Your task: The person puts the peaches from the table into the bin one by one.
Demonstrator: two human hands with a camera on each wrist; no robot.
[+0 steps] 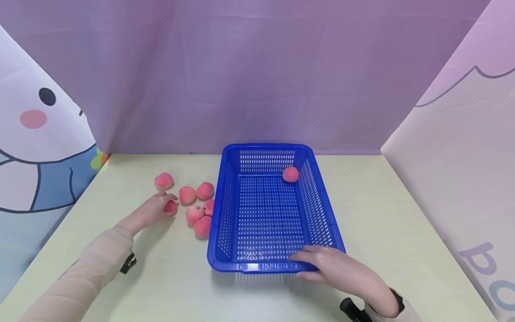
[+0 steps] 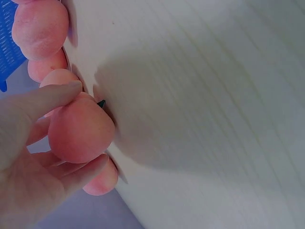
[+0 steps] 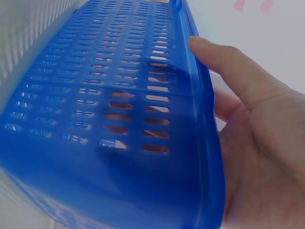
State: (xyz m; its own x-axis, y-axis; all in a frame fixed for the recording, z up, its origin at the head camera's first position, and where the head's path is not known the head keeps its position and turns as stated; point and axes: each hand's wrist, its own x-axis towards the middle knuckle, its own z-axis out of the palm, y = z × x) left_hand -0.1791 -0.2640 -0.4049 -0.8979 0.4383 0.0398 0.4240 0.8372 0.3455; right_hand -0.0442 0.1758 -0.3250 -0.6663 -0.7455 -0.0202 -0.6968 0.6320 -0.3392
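My left hand holds a pink peach between thumb and fingers, low over the table left of the blue basket. A small dark green stem tip shows on this peach in the left wrist view. My right hand grips the basket's near right rim, thumb outside and fingers over the inner side; the right wrist view shows the slotted basket wall beside that hand. One peach lies inside the basket, at its far right corner.
Several more peaches lie on the table between my left hand and the basket, including one peach near the hand. Another peach sits farther back. A purple cloth hangs behind the pale table, with printed panels on both sides.
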